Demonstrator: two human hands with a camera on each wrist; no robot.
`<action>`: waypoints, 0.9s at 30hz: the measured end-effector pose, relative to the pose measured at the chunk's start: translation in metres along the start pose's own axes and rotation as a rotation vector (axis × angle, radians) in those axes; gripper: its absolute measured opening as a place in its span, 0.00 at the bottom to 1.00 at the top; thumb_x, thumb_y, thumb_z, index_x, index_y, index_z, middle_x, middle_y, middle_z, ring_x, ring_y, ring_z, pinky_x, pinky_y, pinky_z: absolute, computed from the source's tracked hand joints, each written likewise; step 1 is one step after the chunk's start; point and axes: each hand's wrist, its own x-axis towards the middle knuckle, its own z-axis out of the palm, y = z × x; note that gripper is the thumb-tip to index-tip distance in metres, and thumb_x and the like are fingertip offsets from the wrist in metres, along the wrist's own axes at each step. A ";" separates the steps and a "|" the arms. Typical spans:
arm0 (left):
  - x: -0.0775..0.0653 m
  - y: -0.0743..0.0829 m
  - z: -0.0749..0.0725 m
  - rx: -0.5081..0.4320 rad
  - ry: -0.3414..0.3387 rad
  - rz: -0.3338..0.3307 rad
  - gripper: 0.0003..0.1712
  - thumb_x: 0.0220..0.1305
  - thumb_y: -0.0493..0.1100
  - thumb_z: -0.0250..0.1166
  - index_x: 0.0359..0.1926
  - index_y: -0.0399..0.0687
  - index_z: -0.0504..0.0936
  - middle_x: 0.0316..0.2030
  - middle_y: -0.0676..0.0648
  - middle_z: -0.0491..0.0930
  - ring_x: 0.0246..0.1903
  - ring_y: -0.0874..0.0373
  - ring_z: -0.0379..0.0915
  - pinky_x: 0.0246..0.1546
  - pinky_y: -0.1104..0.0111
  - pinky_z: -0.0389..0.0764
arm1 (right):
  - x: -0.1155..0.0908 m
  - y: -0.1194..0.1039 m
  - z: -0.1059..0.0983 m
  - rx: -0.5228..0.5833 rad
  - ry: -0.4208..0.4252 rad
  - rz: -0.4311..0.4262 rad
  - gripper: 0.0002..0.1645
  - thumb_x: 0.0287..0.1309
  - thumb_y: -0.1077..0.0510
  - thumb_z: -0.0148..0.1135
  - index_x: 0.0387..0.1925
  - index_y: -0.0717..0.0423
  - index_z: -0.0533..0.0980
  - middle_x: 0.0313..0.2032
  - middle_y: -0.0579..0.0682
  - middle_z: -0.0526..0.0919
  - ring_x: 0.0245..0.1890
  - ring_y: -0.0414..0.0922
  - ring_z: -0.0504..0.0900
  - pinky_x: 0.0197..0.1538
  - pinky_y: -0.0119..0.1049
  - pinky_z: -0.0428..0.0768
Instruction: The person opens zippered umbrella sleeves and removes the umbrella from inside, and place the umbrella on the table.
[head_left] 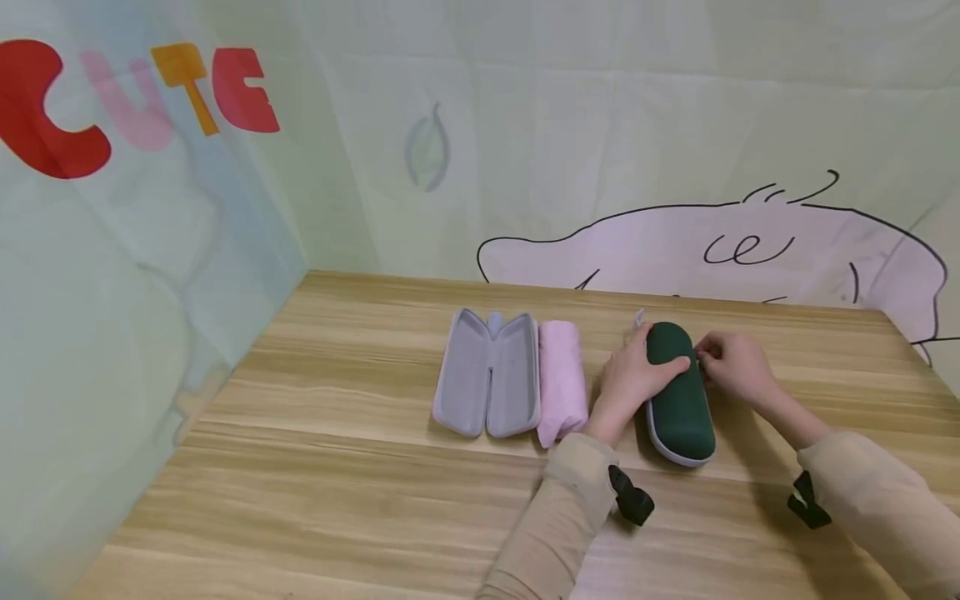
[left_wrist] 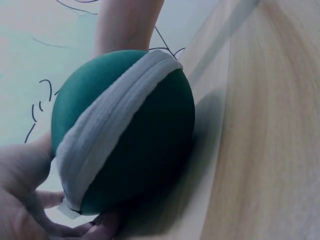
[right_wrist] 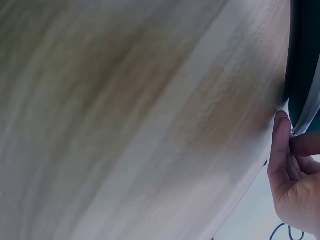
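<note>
A dark green zip-up glasses case (head_left: 681, 408) with a light grey zipper band lies at the right of the table. My left hand (head_left: 633, 375) grips it from the left, thumb over the top and fingers along the far side. In the left wrist view the case's rounded end and zipper band (left_wrist: 107, 117) face the camera, with the zip closed there. On the case's right side my right hand (head_left: 735, 363) pinches at the zipper edge. The right wrist view has the thumb and index finger (right_wrist: 306, 144) together at the band; the zipper pull is mostly hidden by them.
An open grey-lined case (head_left: 461, 379) lies left of the hands. Against its right side is a rolled pink cloth bundle (head_left: 561, 375). A printed curtain (head_left: 570, 150) hangs along the table's back edge and left side. Black straps are on both wrists.
</note>
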 end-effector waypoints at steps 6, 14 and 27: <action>-0.002 0.004 -0.004 0.109 -0.008 0.019 0.42 0.58 0.67 0.61 0.70 0.65 0.60 0.63 0.50 0.73 0.58 0.50 0.73 0.54 0.58 0.75 | -0.001 -0.002 0.001 0.028 -0.021 0.029 0.09 0.60 0.68 0.54 0.36 0.74 0.77 0.29 0.66 0.83 0.23 0.44 0.79 0.23 0.30 0.76; -0.004 0.013 -0.019 0.457 0.010 0.161 0.35 0.64 0.66 0.55 0.70 0.67 0.62 0.65 0.47 0.67 0.59 0.53 0.69 0.50 0.63 0.76 | 0.000 -0.005 0.001 0.094 -0.037 0.041 0.11 0.62 0.68 0.52 0.38 0.75 0.76 0.31 0.68 0.82 0.21 0.43 0.81 0.23 0.30 0.79; 0.012 0.009 -0.025 0.589 -0.330 0.587 0.24 0.75 0.53 0.43 0.68 0.64 0.67 0.75 0.49 0.51 0.76 0.51 0.43 0.73 0.58 0.54 | -0.002 0.002 0.002 0.076 -0.016 0.028 0.10 0.60 0.68 0.54 0.36 0.75 0.76 0.30 0.68 0.83 0.20 0.42 0.80 0.22 0.30 0.78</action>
